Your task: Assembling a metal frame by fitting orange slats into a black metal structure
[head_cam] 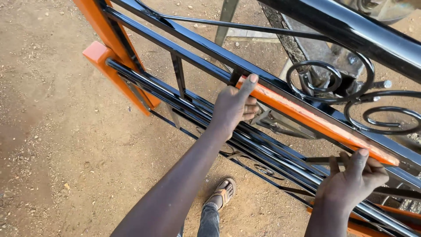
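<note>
Right, we have both hands on the orange strip (313, 120), a long flat bar lying along the top rail of the black metal frame (210, 112). Our left hand (234, 107) grips its upper end, thumb stretched up over the tip and fingers curled around the edge beneath. Our right hand (355, 177) clamps the lower end, thumb pressed on top, fingers wrapped under. We judge the strip stiff and fairly light, its paint worn and rough along the top face, so it should not slip; the two ends, where we hold it now, look the sensible places to grip. Its long axis runs diagonally, from upper left near the middle of the view down toward the right edge, parallel to the glossy black rails. Black scrollwork (346, 94) curls just behind it, an orange post (109, 33) stands upper left, and our sandalled foot (223, 193) rests on the sandy ground (52, 131) below.
</note>
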